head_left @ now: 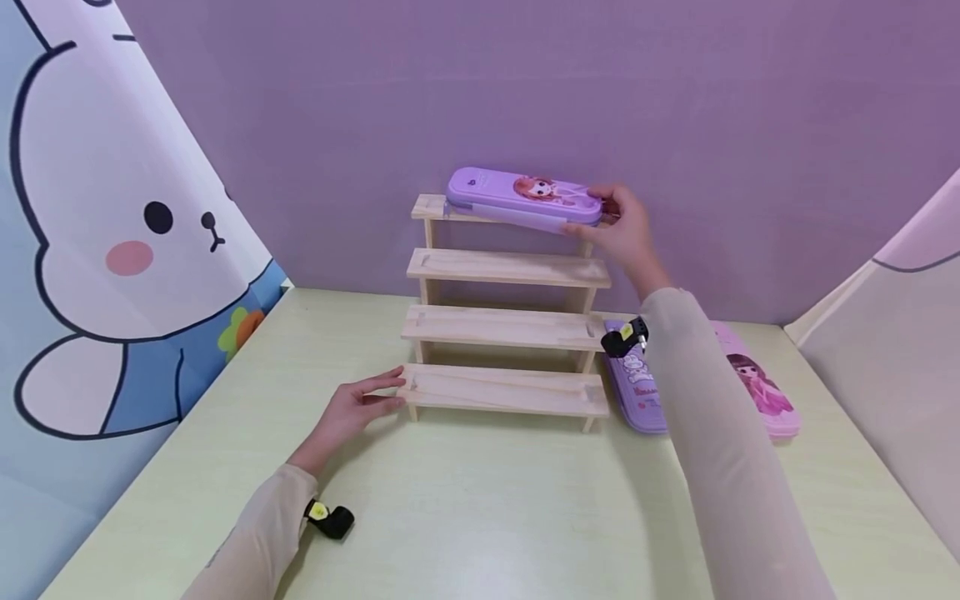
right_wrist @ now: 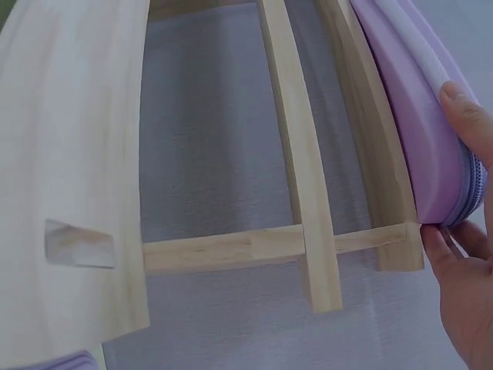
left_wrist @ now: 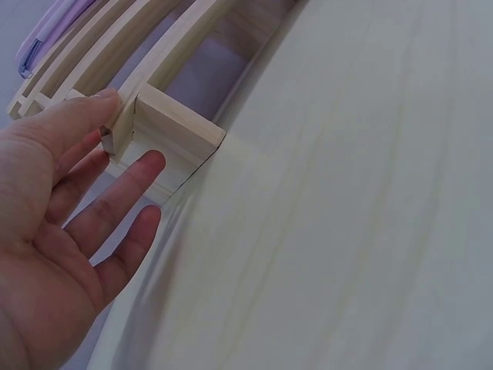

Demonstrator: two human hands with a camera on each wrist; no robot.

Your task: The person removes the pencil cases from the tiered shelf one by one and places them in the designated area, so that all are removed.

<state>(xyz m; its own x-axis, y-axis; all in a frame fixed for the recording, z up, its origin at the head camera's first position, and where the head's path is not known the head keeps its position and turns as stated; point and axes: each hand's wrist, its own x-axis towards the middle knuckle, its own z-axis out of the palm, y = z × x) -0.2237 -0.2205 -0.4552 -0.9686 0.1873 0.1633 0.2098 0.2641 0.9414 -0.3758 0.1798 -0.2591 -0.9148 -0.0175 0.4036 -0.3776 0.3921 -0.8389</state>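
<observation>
A wooden four-step stand (head_left: pixel 510 328) stands on the table against the purple backdrop. Along its top step sits a purple pencil case (head_left: pixel 487 185), its lid with a printed girl facing up and forward. My right hand (head_left: pixel 628 233) grips the right end of this case, thumb on the front side and fingers round the back. In the right wrist view, the zipped side of the case (right_wrist: pixel 420 116) rests right at the top step's edge. My left hand (head_left: pixel 352 410) holds the left end of the lowest step between thumb and forefinger, the other fingers spread beside the step support (left_wrist: pixel 173 127).
Right of the stand, a purple pencil case with a white cartoon figure (head_left: pixel 636 387) and a pink one with a printed girl (head_left: pixel 757 387) lie on the pale table (head_left: pixel 487 517), partly behind my right sleeve. A cartoon-rabbit cloth (head_left: pixel 127 250) hangs on the left.
</observation>
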